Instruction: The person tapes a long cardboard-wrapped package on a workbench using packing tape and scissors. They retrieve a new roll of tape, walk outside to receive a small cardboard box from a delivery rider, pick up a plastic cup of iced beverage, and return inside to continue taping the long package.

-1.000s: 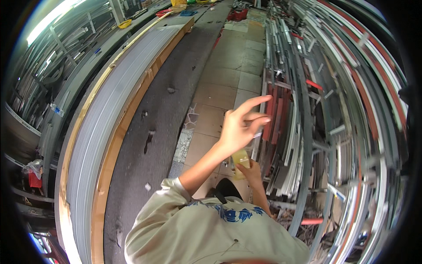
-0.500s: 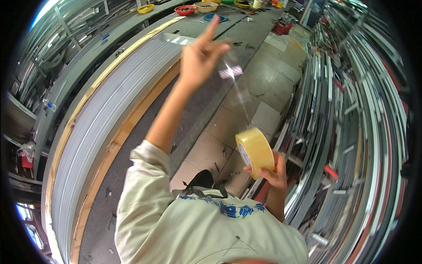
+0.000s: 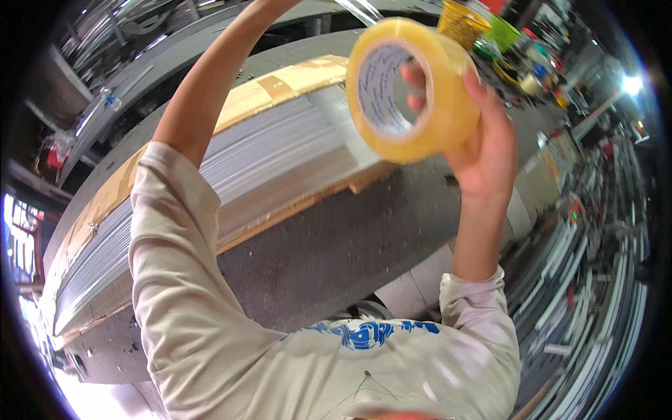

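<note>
A large roll of yellowish clear packing tape (image 3: 448, 98) is held up at the upper middle. My right hand (image 3: 483, 154) grips it from the right, with fingertips showing through the cardboard core. A shiny strip of tape (image 3: 358, 10) runs from the roll off the top edge. My left forearm (image 3: 210, 91) reaches up past the top edge, so the left hand itself is out of the picture. Below the roll lies a long bundle of thin grey strips (image 3: 269, 140), with brown cardboard (image 3: 280, 87) along its sides and clear film around its near right end.
The bundle rests on a dark worktop (image 3: 322, 238). Yellow (image 3: 462, 24) and green baskets (image 3: 500, 35) stand at the back right. Racks of long metal profiles (image 3: 581, 301) fill the right side, beyond a tiled floor strip (image 3: 416, 283). Another bench stands at the upper left.
My right hand has lifted the tape roll up and across toward the bundle. My left hand has gone up out of view. The view has turned toward the bundle.
</note>
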### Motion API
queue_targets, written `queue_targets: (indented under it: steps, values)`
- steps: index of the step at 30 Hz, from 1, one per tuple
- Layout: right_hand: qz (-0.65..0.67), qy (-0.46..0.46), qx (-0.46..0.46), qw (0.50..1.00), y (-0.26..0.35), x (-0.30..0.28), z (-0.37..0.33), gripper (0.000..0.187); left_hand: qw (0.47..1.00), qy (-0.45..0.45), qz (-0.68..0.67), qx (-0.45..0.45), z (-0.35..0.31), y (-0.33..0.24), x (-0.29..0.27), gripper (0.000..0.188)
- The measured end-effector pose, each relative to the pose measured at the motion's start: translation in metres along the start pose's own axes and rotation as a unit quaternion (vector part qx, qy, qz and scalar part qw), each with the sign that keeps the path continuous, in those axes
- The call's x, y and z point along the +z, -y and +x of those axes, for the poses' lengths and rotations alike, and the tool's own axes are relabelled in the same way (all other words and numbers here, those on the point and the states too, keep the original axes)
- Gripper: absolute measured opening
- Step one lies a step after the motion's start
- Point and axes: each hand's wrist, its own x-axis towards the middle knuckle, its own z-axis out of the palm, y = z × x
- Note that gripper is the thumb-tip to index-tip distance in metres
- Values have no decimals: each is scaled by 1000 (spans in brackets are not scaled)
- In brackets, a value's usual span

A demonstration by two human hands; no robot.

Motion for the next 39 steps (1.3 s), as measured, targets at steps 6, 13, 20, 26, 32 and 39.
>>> queue_targets:
  steps: [6,13,20,26,32,39]
  values:
    - [80,119,150,978,-60,-70,195,46,905,149,-254,-306,-43,190,120,48]
    - [120,95,299,942,-164,-96,317,39,808,254,-237,-476,-203,317,225,47]
    - [126,84,290,945,-184,-117,317,36,864,410,-41,-290,-241,304,239,47]
    - [118,49,261,957,-162,-117,302,39,790,530,177,-253,-193,246,204,73]
    - [124,43,302,944,-160,-109,270,40,799,511,197,-246,-183,231,183,69]
    - [64,58,328,941,-168,-108,241,43,728,547,-67,-407,-172,209,158,48]
